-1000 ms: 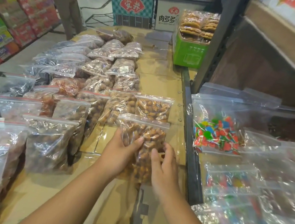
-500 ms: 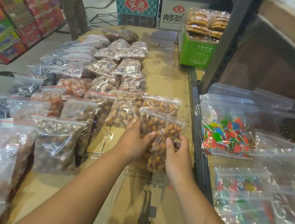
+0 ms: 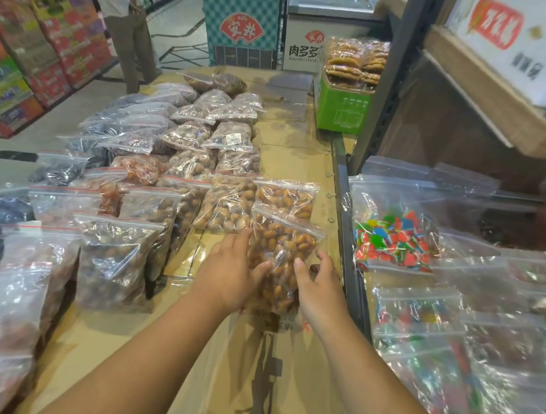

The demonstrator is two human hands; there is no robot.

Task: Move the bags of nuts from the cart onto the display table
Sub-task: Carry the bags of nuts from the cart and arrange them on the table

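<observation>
A clear zip bag of brown nuts (image 3: 282, 245) lies on the cardboard-covered display table (image 3: 290, 161), its top overlapping another nut bag (image 3: 284, 196) behind it. My left hand (image 3: 232, 270) rests against the bag's left side, fingers fairly straight. My right hand (image 3: 315, 285) touches its right lower edge with loosely bent fingers. Several more bags of nuts and dried fruit (image 3: 113, 256) lie in rows to the left. No cart is in view.
Bags of coloured candy (image 3: 393, 239) fill the shelf on the right beyond a dark metal rail (image 3: 347, 229). A green box of biscuits (image 3: 343, 102) stands at the table's far right. A person (image 3: 127, 9) stands at the far left by stacked cartons. Freezers (image 3: 245, 23) stand behind.
Both hands carried the nut bag forward and laid it down against the bag behind it. The grip has loosened, with the hands now at the bag's sides.
</observation>
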